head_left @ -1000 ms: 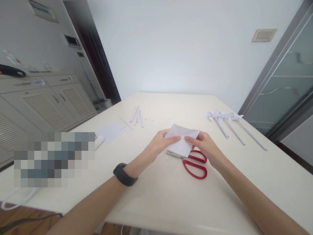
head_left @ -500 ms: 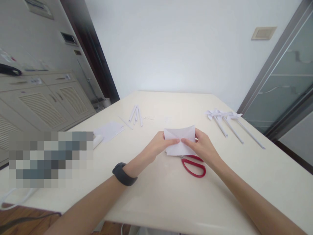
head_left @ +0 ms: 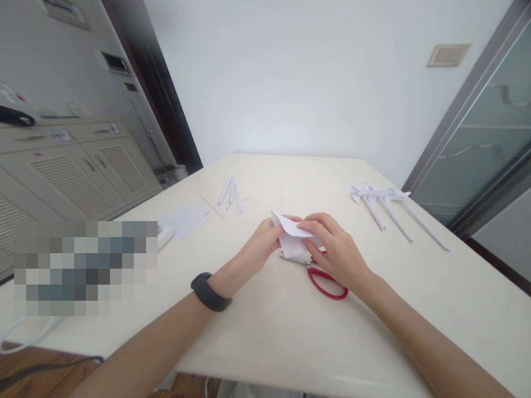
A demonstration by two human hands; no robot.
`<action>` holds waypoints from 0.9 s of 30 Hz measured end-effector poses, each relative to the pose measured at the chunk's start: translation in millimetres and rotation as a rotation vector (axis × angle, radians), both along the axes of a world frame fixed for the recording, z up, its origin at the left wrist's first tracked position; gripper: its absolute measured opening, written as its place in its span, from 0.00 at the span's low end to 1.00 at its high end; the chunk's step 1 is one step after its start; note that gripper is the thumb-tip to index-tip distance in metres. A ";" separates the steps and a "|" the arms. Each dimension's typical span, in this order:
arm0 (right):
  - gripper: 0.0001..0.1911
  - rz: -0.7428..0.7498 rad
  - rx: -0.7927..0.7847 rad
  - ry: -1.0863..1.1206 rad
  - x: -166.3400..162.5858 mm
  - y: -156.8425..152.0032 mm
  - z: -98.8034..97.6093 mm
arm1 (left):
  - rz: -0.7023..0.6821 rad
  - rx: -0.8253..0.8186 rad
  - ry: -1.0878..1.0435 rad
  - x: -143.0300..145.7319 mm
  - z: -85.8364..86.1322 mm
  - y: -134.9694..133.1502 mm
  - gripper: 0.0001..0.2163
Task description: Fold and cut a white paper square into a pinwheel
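A small white sheet of paper (head_left: 290, 244) is held above the table between both hands, its upper part bent over toward me. My left hand (head_left: 263, 243) grips its left side, with some fingers hidden behind it. On the right, my right hand (head_left: 332, 243) pinches the bent flap between thumb and fingers. Just beneath the paper lie scissors with red handles (head_left: 327, 287), their blades pointing left and partly covered. A dark band (head_left: 209, 292) circles my left wrist.
Several rolled paper sticks (head_left: 230, 193) lie at the back left, near a stack of white paper (head_left: 185, 220). Paper pinwheels on sticks (head_left: 379, 199) rest at the right. A blurred-out object (head_left: 87, 268) occupies the table's left side. A wall (head_left: 265, 77) stands behind the table (head_left: 257, 342).
The paper was spread fairly flat with both thumbs at its middle. Now its upper part is bent over, my right hand has shifted onto the flap, and the scissor blades show more.
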State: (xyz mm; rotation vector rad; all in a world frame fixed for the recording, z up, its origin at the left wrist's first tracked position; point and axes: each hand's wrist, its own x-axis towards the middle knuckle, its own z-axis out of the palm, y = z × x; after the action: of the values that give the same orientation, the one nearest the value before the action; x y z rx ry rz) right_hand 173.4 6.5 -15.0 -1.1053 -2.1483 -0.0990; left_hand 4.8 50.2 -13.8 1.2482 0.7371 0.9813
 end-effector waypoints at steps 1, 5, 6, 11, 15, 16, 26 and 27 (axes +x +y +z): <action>0.15 -0.003 0.017 -0.016 1.0 0.7 0.4 | 0.000 -0.016 -0.045 0.6 1.4 0.1 0.13; 0.19 -0.026 0.079 -0.090 6.1 3.8 2.3 | -0.004 -0.131 -0.216 1.3 9.2 1.0 0.14; 0.20 -0.026 0.087 -0.106 7.4 4.7 2.5 | -0.006 -0.157 -0.241 0.8 10.8 1.2 0.14; 0.25 0.001 0.065 -0.110 11.3 8.2 0.7 | -0.009 -0.088 -0.099 -3.0 11.7 -0.2 0.16; 0.22 0.027 -0.028 0.032 11.9 5.5 2.6 | 0.023 0.004 0.130 -3.6 9.0 -2.4 0.21; 0.20 0.035 -0.060 0.092 11.9 4.1 4.5 | 0.034 0.017 0.178 -3.3 8.9 -2.7 0.21; 0.11 -0.040 -0.542 0.391 8.7 5.9 7.0 | -0.079 0.151 0.292 2.0 9.4 -3.2 0.15; 0.11 -0.038 -0.595 0.384 8.7 7.3 4.8 | -0.101 0.138 0.281 2.2 9.8 -3.6 0.15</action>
State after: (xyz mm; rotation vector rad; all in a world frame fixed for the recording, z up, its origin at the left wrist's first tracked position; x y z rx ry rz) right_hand 182.1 13.9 -10.2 -1.3561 -1.8431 0.7207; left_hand 7.0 46.6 -4.0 1.5493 0.8248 0.7931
